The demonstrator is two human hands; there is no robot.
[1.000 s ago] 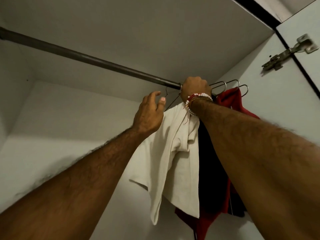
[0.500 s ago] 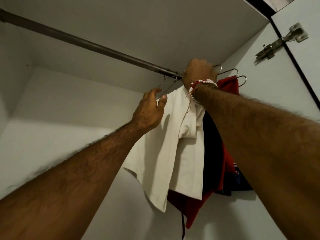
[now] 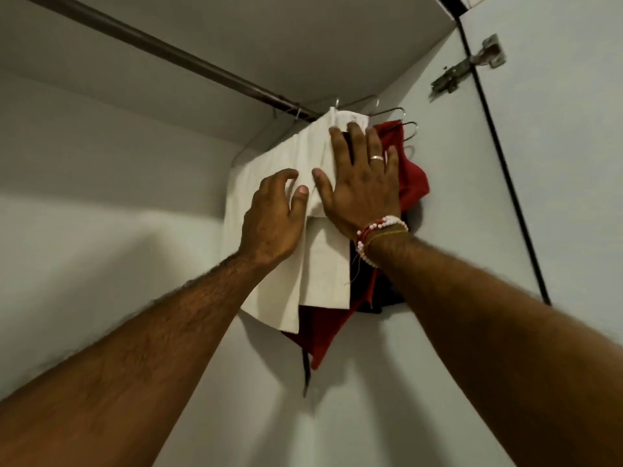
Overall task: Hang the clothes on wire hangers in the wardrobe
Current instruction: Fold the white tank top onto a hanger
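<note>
A white garment (image 3: 269,176) hangs from a wire hanger on the dark wardrobe rail (image 3: 188,59), near its right end. My right hand (image 3: 360,183) lies flat and spread on the garment's upper right part, fingers pointing up. My left hand (image 3: 273,217) rests on the cloth just left of it, fingers loosely curled and holding nothing. Behind the white garment hang a red garment (image 3: 409,176) and a dark one (image 3: 387,291), on wire hangers (image 3: 401,123) whose hooks show beside the rail.
The wardrobe's white back wall (image 3: 101,203) fills the left and bottom. The top panel (image 3: 269,32) is just above the rail. The right side wall (image 3: 455,203) is close to the clothes. The open door with a metal hinge (image 3: 468,65) stands at the upper right.
My right hand has come off the rail and hanger hook and now lies flat on the white garment. My left hand has moved onto the cloth. The view has shifted closer.
</note>
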